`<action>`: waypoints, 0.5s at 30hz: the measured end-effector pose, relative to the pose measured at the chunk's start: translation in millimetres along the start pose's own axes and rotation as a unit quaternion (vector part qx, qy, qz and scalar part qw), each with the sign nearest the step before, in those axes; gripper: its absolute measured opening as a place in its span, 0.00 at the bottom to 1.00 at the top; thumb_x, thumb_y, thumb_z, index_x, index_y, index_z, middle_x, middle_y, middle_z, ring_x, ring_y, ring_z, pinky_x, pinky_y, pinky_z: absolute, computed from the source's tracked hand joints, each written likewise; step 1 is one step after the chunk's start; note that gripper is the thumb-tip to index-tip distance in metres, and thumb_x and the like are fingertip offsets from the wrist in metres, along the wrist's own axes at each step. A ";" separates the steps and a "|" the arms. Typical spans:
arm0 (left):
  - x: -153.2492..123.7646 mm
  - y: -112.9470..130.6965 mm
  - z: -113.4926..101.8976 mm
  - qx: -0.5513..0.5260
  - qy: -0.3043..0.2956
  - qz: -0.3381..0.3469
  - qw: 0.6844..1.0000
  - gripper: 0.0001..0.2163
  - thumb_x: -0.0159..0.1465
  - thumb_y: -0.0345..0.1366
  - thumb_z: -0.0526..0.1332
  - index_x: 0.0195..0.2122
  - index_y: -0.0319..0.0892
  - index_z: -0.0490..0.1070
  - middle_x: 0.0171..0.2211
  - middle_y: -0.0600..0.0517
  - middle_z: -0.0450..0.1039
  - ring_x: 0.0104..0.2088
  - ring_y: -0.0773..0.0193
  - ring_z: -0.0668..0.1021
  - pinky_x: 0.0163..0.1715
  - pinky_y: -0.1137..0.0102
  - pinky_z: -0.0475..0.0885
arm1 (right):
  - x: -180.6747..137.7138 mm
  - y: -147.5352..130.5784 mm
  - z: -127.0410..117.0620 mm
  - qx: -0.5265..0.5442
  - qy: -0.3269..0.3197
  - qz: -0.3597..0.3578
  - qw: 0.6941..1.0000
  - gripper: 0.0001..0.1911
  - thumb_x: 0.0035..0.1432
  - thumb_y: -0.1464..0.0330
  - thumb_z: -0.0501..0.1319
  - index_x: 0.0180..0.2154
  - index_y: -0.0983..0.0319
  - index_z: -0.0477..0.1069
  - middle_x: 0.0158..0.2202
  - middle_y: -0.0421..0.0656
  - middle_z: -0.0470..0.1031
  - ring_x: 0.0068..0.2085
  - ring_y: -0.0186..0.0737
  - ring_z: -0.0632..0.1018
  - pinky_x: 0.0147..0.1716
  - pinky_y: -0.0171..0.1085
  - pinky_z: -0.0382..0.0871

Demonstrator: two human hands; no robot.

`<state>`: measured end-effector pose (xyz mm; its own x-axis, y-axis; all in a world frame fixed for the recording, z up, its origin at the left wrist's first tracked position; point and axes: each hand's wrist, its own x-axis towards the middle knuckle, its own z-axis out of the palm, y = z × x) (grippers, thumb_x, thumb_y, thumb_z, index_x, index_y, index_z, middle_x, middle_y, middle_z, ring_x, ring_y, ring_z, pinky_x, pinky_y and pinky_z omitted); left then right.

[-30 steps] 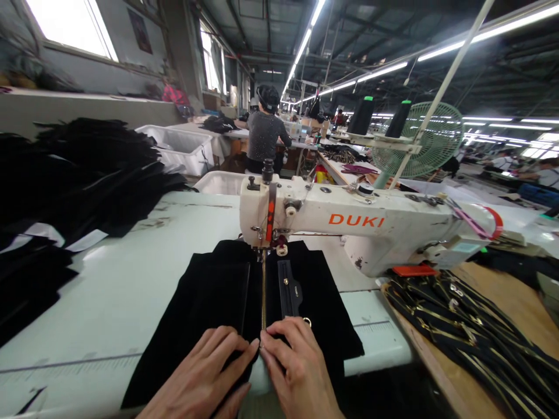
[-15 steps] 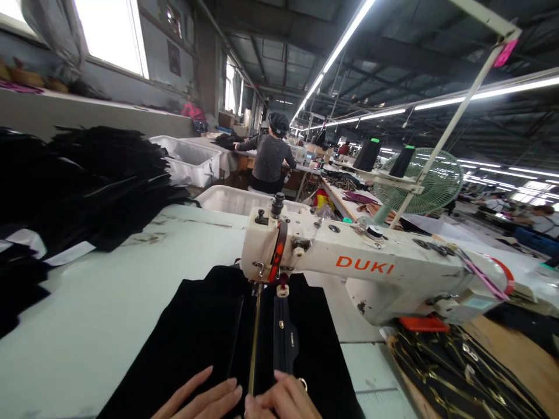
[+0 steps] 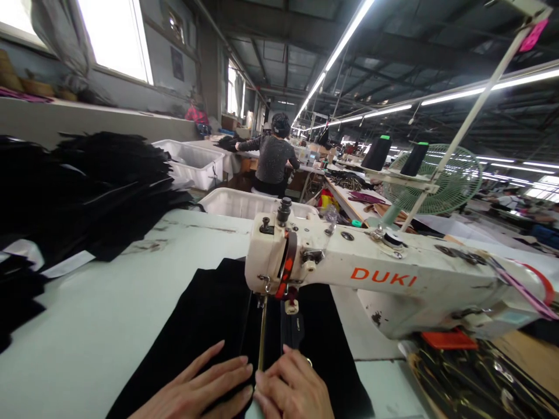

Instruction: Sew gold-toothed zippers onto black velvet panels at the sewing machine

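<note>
A black fabric piece (image 3: 205, 314) with a gold zipper (image 3: 262, 337) down its middle lies on the table under the needle of a white DUKI sewing machine (image 3: 349, 279). My left hand (image 3: 196, 387) lies flat on the fabric just left of the zipper, fingers stretched out. My right hand (image 3: 294, 387) presses the fabric just right of the zipper, fingers bent and close together. The two hands almost touch at the zipper's near end.
A heap of black fabric pieces (image 3: 87, 186) fills the table's left side. Zippers and black strips (image 3: 471, 378) lie on the wooden surface at right. White bins (image 3: 192, 160), a green fan (image 3: 437, 180) and a seated person (image 3: 273, 157) are behind the machine.
The camera has tilted up and moved closer to the machine. Both hands have stayed at the zipper's near end and have slid forward a little with the fabric.
</note>
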<state>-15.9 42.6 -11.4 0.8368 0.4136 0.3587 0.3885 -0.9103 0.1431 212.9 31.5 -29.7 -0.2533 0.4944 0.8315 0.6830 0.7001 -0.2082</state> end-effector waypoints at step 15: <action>17.5 -24.4 -21.2 -0.030 -0.061 -0.067 0.995 0.34 0.67 0.48 0.64 0.70 0.55 0.49 0.67 0.52 0.56 0.64 0.49 0.64 0.60 0.57 0.67 | 23.4 31.0 5.2 0.042 -0.153 0.082 0.984 0.15 0.48 0.81 0.71 0.33 0.56 0.74 0.31 0.35 0.76 0.33 0.38 0.77 0.33 0.31 0.73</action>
<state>-18.8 71.6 10.9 0.8218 0.5265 0.2179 0.4784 -0.8452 0.2381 224.6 67.5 -19.4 -0.3471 0.7276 0.5917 0.6758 0.6315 -0.3801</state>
